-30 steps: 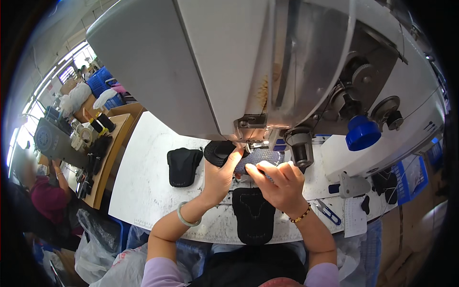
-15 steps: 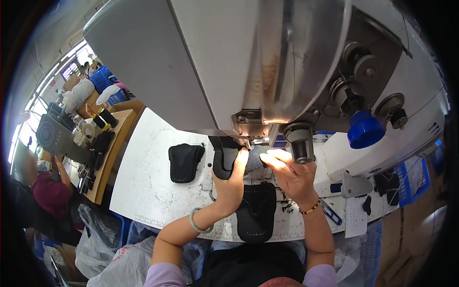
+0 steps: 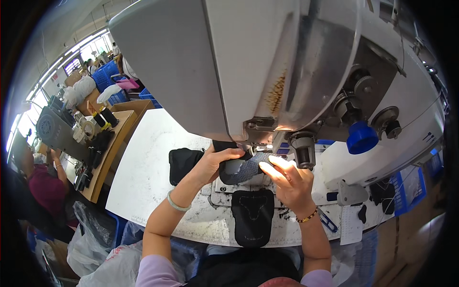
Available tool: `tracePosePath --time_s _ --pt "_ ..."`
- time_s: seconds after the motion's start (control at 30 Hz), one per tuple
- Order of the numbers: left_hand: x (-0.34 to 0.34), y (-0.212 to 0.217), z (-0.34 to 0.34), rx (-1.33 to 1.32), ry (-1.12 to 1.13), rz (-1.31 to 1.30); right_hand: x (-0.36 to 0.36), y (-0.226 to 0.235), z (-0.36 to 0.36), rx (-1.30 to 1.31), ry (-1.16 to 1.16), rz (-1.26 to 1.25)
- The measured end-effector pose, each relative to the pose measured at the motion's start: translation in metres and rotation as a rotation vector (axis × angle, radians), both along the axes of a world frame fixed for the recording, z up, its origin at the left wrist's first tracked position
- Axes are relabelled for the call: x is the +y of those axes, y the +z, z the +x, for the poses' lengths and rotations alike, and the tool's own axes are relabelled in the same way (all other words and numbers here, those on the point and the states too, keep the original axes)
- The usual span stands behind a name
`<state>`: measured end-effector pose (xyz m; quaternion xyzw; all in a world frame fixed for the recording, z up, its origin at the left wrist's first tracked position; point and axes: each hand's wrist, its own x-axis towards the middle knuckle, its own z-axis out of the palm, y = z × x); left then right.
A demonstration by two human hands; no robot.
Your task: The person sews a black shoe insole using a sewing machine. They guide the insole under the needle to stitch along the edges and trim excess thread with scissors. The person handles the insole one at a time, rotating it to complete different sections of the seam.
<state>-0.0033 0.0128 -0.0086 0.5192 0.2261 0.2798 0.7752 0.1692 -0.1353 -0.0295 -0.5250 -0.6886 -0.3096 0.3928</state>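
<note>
The left hand (image 3: 209, 165) holds the left side of a curved grey-and-black fabric piece (image 3: 245, 171), its thumb lying across the top; its other fingers are largely hidden. The right hand (image 3: 292, 184) is narrowed, thumb and fingertips gathered at the piece's right edge. The piece sits below the head of an industrial sewing machine (image 3: 167, 71), its far edge at the presser foot (image 3: 259, 149); the needle is too small to make out.

The main risk, I judge, is to the fingers: both hands are close to the foot, so a slip while stitching could bring a fingertip under the needle. Because the piece bends, uneven pull between the hands could pucker it or send the seam off its edge. Near the person, a flat black fabric panel (image 3: 252, 217) lies on the white counter (image 3: 143, 153) between the forearms, where a wrist could nudge it. Dark lint (image 3: 284, 213) beside it could cling to the fabric.
</note>
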Motion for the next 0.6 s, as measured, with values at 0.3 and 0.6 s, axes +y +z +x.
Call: tracePosePath --time_s 0.3,0.6 --pt "-0.027 -0.011 0.009 -0.205 0.126 0.036 0.004 -0.004 -0.004 0.087 -0.014 0.110" --pt "-0.068 -0.016 0.027 -0.279 0.470 0.398 0.002 -0.017 -0.021 0.786 0.223 -0.037"
